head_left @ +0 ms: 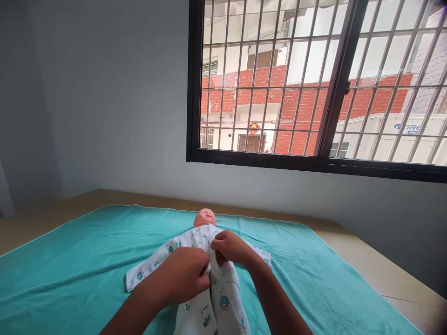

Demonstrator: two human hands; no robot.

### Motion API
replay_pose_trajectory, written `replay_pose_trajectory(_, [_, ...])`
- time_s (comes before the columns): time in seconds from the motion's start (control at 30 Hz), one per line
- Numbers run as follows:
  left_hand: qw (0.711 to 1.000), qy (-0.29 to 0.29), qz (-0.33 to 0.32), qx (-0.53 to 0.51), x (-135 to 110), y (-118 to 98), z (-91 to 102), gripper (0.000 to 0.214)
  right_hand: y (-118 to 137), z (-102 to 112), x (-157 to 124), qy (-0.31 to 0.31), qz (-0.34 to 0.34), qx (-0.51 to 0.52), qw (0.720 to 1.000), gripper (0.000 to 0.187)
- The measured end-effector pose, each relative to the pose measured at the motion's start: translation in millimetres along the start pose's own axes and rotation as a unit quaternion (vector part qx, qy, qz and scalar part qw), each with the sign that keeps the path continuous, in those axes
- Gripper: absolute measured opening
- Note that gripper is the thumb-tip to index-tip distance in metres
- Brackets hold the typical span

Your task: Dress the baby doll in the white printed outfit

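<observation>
A baby doll (205, 217) lies on its back on a teal towel (77, 260), head toward the window. It wears a white printed baby suit (223, 298) with small green figures. My left hand (185, 274) is closed in a pinch on the suit's front edge at the chest. My right hand (228, 246) is closed on the opposite front edge, right beside the left. Both hands meet at the middle of the doll's chest. One sleeve (146, 270) of the suit spreads out to the left.
The towel covers a wooden platform (384, 279) set against a grey wall (104, 116). A large barred window (314, 83) is above, showing a red brick building outside.
</observation>
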State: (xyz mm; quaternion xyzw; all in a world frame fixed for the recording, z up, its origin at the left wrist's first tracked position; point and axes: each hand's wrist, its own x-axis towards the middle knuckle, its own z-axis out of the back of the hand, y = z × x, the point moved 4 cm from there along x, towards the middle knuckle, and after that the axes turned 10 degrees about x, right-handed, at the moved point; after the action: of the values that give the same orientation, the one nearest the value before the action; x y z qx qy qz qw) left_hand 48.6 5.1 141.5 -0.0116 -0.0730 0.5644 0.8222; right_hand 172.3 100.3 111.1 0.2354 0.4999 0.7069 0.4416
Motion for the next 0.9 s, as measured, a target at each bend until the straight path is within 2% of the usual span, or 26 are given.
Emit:
replay_pose_trajectory(0.13, [0.993, 0.096, -0.055, -0.048, 2, -3, -18.3, 0.02, 0, -8, -6, 0.052, -0.019, -0.103, 0.993, 0.022])
replay_pose_trajectory(0.2, [0.979, 0.145, -0.086, -0.113, 3, 0, -24.0, 0.02, 8, -7, -14, 0.076, -0.015, -0.162, 0.984, 0.026])
replay_pose_trajectory(0.27, [0.963, 0.165, -0.09, -0.193, 5, 8, -23.5, 0.021, 18, -4, -25, 0.076, -0.011, -0.206, 0.976, 0.029])
replay_pose_trajectory(0.33, [0.951, 0.141, -0.054, -0.27, 10, 21, -19.3, 0.023, 28, 0, -35, 0.043, -0.011, -0.281, 0.959, 0.029])
replay_pose_trajectory(0.37, [0.948, 0.109, -0.025, -0.296, 12, 29, -16.6, 0.024, 33, 0, -40, 0.034, -0.017, -0.327, 0.944, 0.029])
replay_pose_trajectory(0.47, [0.946, -0.018, 0.054, -0.318, 18, 48, -8.6, 0.028, 40, -13, -51, 0.059, -0.033, -0.45, 0.891, 0.029])
replay_pose_trajectory(0.53, [0.944, -0.062, 0.073, -0.316, 20, 53, -5.9, 0.028, 42, -23, -55, 0.066, -0.036, -0.494, 0.866, 0.031])
replay_pose_trajectory(0.63, [0.938, -0.076, 0.081, -0.327, 20, 56, -5.8, 0.025, 46, -31, -57, 0.04, -0.028, -0.527, 0.848, 0.031])
replay_pose_trajectory(0.8, [0.938, -0.099, 0.096, -0.317, 25, 61, -14.6, 0.026, 52, -36, -71, 0.073, -0.052, -0.527, 0.845, 0.023])
replay_pose_trajectory(0.9, [0.947, -0.059, 0.101, -0.298, 26, 57, -22.9, 0.028, 59, -38, -80, 0.104, -0.024, -0.518, 0.849, 0.018])
